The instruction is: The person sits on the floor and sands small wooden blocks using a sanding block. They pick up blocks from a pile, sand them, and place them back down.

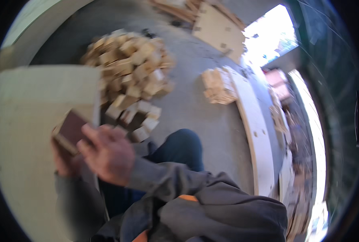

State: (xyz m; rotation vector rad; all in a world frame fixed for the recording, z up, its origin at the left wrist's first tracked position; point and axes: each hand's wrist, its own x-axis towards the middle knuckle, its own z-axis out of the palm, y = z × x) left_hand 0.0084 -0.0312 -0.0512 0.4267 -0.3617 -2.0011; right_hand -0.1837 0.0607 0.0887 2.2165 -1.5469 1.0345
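A small wooden block [72,124] with a dark reddish-brown upper face and pale layered edges is tilted above the pale board. My left hand [64,160] grips it from below and the left side, partly hidden behind it. Across from it, my right hand [111,154] reaches over the block, fingers apart, with the fingertips at its brown face. Motion blurs this hand, so how firmly it touches cannot be told. Beneath both hands lies the large pale wooden board [22,121], a flat surface on the left.
A heap of pale wooden blocks [131,68] lies on the grey floor [187,109] beyond the board. Farther right are a neat stack of wood pieces [219,86], a long plank [254,141] and a plywood sheet [219,30]. My bent knee [181,147] is beside the board.
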